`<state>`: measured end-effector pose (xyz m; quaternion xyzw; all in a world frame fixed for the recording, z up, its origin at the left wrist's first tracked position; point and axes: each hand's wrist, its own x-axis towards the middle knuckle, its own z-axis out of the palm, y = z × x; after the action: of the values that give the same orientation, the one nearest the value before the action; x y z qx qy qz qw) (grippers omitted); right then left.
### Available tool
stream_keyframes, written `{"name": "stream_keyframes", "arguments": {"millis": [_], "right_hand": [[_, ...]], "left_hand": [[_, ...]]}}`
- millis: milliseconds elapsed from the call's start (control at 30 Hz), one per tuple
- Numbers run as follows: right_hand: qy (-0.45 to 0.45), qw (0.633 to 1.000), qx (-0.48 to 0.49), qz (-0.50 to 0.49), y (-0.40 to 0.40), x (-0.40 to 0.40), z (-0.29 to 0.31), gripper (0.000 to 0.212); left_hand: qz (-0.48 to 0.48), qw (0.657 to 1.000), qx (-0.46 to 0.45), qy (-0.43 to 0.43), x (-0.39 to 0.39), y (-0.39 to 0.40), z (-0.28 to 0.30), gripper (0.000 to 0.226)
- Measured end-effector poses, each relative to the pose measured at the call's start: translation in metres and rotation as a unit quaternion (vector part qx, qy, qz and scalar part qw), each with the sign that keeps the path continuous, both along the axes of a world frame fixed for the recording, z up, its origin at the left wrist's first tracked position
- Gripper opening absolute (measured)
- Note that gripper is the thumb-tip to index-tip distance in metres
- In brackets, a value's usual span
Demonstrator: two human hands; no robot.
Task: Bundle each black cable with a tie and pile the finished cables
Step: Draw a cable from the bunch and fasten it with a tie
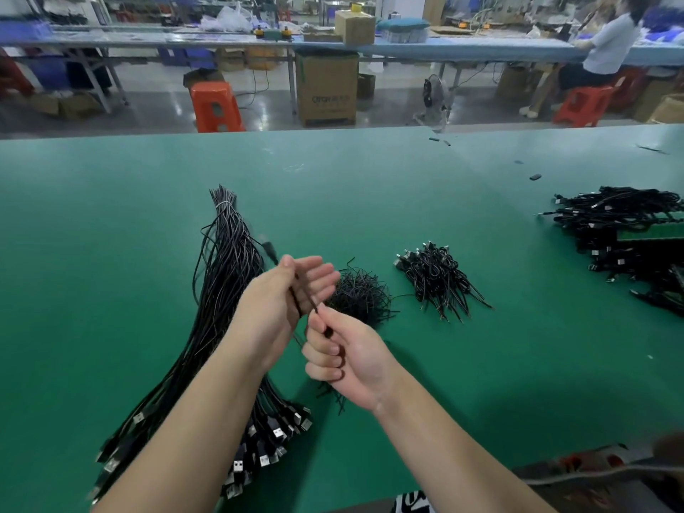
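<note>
Above the green table (111, 216) my left hand (285, 290) holds a black cable (301, 298) wound across its palm, with the cable's plug end sticking out past the fingers toward the far side. Just below it, my right hand (344, 357) is curled round the lower part of the same cable. A long bundle of unbundled black USB cables (222, 275) lies to the left, with its plugs near me. A heap of loose black ties (359, 294) sits behind my hands. A small pile of finished cables (436, 279) lies to the right of the ties.
A larger heap of black cables (629, 231) covers the table's right edge. Small black bits (535, 177) lie far right. Beyond the table stand an orange stool (214, 105), cardboard boxes (325, 87) and a seated person (607, 46) at another bench.
</note>
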<state>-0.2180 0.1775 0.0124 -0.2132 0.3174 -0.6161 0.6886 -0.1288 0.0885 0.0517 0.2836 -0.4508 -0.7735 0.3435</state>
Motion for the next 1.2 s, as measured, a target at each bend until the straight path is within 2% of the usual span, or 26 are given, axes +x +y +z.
{"name": "stream_keyframes", "arguments": {"millis": [100, 133, 200, 267, 333, 433, 533, 633, 700, 767, 833, 867, 900, 967, 1000, 1033, 1133, 1200], "right_hand": [[-0.016, 0.999, 0.036, -0.003, 0.000, 0.005, -0.012, 0.034], [-0.035, 0.998, 0.043, -0.001, 0.000, 0.006, -0.016, 0.033], [-0.070, 0.997, 0.040, 0.015, 0.000, 0.005, -0.022, 0.033], [-0.089, 0.995, 0.030, 0.033, 0.001, 0.001, -0.024, 0.032], [-0.072, 0.996, 0.026, 0.043, 0.001, -0.003, -0.025, 0.030], [-0.032, 0.998, 0.024, 0.042, 0.001, -0.006, -0.027, 0.032], [0.013, 0.998, 0.039, 0.038, 0.003, -0.005, -0.030, 0.035], [0.048, 0.997, 0.045, 0.030, 0.002, -0.001, -0.032, 0.033], [0.077, 0.996, 0.042, 0.010, 0.002, 0.000, -0.032, 0.029], [0.104, 0.994, 0.032, -0.013, 0.002, -0.003, -0.030, 0.026], [0.106, 0.994, 0.014, -0.027, 0.003, -0.006, -0.028, 0.029], [0.100, 0.995, 0.006, -0.031, 0.003, -0.007, -0.027, 0.030], [0.091, 0.995, 0.001, -0.034, 0.002, -0.007, -0.027, 0.031], [0.073, 0.997, -0.005, -0.035, 0.001, -0.004, -0.028, 0.031], [0.067, 0.997, -0.007, -0.033, -0.001, -0.001, -0.029, 0.031], [0.067, 0.997, -0.007, -0.030, -0.001, 0.001, -0.031, 0.031], [0.078, 0.997, 0.013, -0.018, -0.001, 0.009, -0.037, 0.032], [0.053, 0.998, 0.037, -0.019, 0.001, 0.010, -0.042, 0.034]], "left_hand": [[0.036, 0.985, 0.122, 0.112, -0.001, -0.007, 0.008, 0.045], [0.021, 0.981, 0.142, 0.130, 0.002, -0.011, 0.010, 0.041], [-0.069, 0.976, 0.155, 0.140, 0.012, -0.018, 0.013, 0.034], [-0.200, 0.975, 0.074, 0.069, 0.024, -0.023, 0.012, 0.034], [-0.317, 0.946, -0.045, -0.046, 0.035, -0.026, 0.013, 0.037], [-0.427, 0.871, -0.160, -0.185, 0.047, -0.028, 0.023, 0.043], [-0.480, 0.786, -0.244, -0.302, 0.047, -0.022, 0.030, 0.044], [-0.463, 0.719, -0.280, -0.436, 0.042, -0.011, 0.026, 0.047], [-0.416, 0.704, -0.291, -0.497, 0.038, -0.004, 0.022, 0.048], [-0.323, 0.704, -0.328, -0.541, 0.034, -0.003, 0.019, 0.043], [-0.214, 0.673, -0.404, -0.582, 0.034, -0.008, 0.015, 0.039], [-0.167, 0.684, -0.428, -0.566, 0.034, -0.011, 0.009, 0.037], [-0.130, 0.735, -0.425, -0.512, 0.033, -0.014, 0.002, 0.034], [-0.082, 0.879, -0.338, -0.327, 0.030, -0.010, -0.013, 0.033], [-0.045, 0.927, -0.291, -0.234, 0.027, -0.008, -0.019, 0.034], [0.000, 0.956, -0.247, -0.158, 0.024, -0.008, -0.023, 0.034], [0.085, 0.993, -0.072, 0.032, 0.016, -0.017, -0.017, 0.041], [0.056, 0.991, 0.043, 0.115, 0.020, -0.025, -0.006, 0.040]]}}
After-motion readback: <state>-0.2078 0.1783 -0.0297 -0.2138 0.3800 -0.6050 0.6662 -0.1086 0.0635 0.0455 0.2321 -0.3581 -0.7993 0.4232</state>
